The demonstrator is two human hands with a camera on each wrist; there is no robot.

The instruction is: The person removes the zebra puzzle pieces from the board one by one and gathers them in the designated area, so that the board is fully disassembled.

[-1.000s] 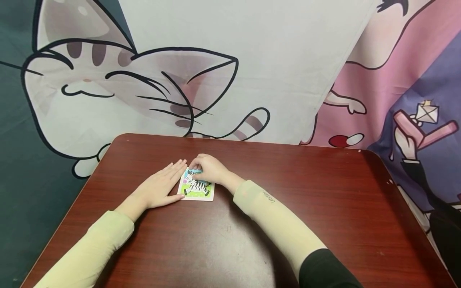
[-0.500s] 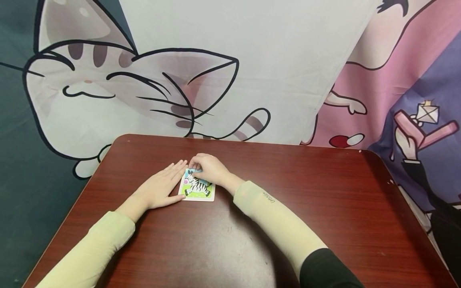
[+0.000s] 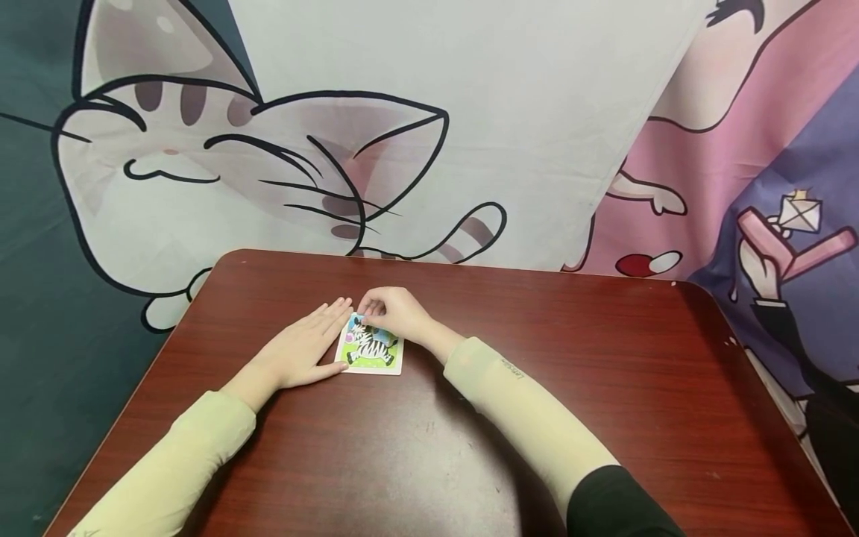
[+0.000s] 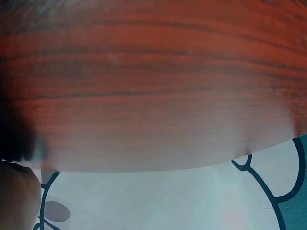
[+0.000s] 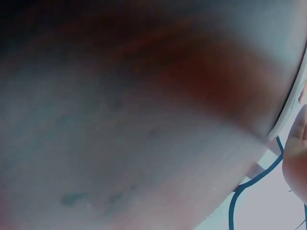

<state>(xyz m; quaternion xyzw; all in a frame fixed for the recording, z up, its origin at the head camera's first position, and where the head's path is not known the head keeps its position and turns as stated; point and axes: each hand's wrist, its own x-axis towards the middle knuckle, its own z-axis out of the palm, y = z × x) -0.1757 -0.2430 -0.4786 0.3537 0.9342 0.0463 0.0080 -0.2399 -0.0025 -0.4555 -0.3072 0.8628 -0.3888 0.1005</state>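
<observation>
In the head view, a small square card (image 3: pixel 370 359) with a zebra on a green and blue ground and a white border lies on the brown table. My left hand (image 3: pixel 298 350) rests flat beside its left edge, fingers straight, with the thumb tip at the lower left corner. From the upper right, my right hand (image 3: pixel 397 312) reaches over the card. Its thumb and curled fingers pinch at the upper edge and cover the top right part. Blurred skin or sleeve fills most of the right wrist view, with a few fingers (image 5: pixel 296 163) at the right edge.
The dark red-brown tabletop (image 3: pixel 604 358) stretches around both arms, its far edge close behind the hands. Behind it hangs a cloth (image 3: pixel 537 134) printed with a cartoon cat. Something black (image 3: pixel 832 440) stands past the table's right edge.
My right thumb has drawn up slightly toward the card's upper edge, so more of the zebra shows. The left hand stays in place, and the head view has shifted a little.
</observation>
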